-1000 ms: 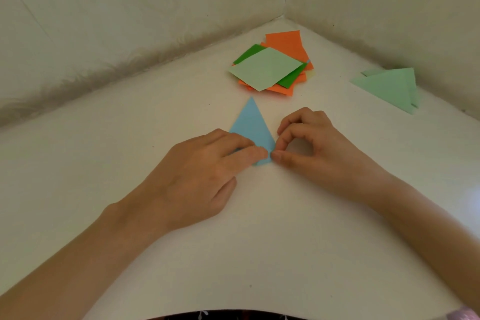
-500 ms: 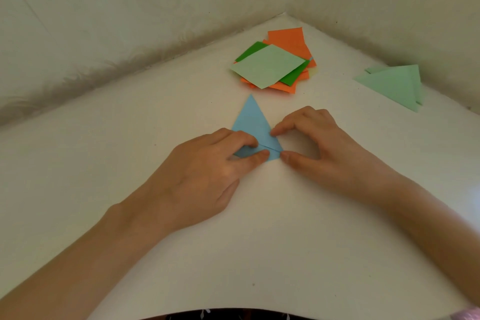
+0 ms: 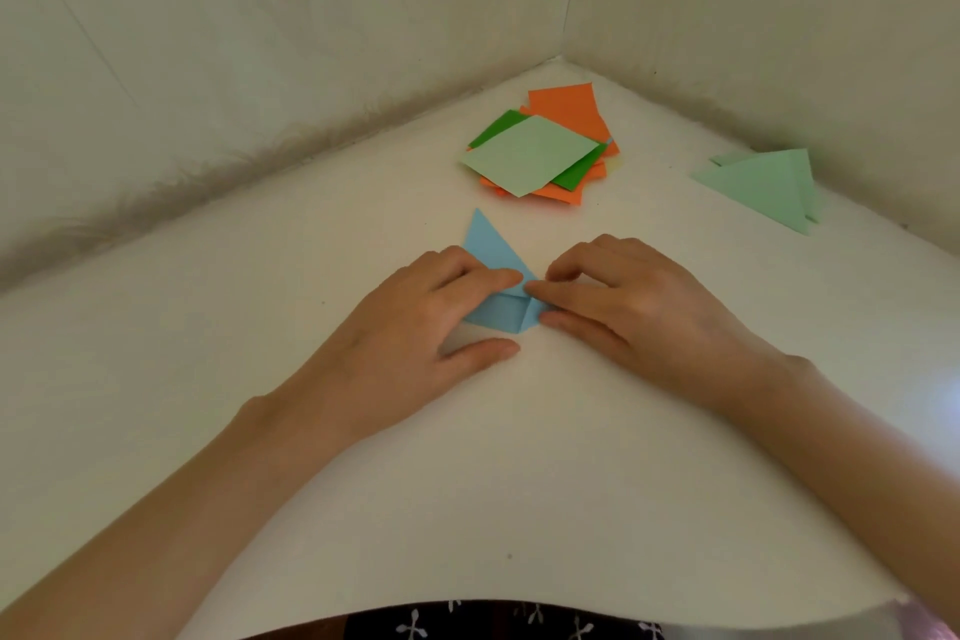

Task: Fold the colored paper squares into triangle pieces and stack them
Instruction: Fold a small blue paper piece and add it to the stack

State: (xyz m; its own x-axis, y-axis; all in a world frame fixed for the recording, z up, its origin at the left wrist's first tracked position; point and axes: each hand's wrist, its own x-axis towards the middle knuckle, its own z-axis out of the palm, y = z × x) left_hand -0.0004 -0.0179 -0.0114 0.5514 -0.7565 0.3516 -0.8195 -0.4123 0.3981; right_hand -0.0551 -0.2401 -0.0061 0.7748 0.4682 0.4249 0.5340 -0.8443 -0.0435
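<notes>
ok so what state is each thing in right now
blue paper piece, partly folded, lying flat on the white table, tip pointing away from the person
left hand, straight fingers pressing the blue paper down
right hand, forefinger pressing the fold beside the left fingertips
pile of loose paper squares, unfolded, light green on top of dark green and orange
light green paper triangles, folded, stacked by the right wall

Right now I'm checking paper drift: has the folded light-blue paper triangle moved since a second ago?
Yes: the light-blue paper triangle slid slightly left, judged against the pile of orange and green paper squares.
</notes>
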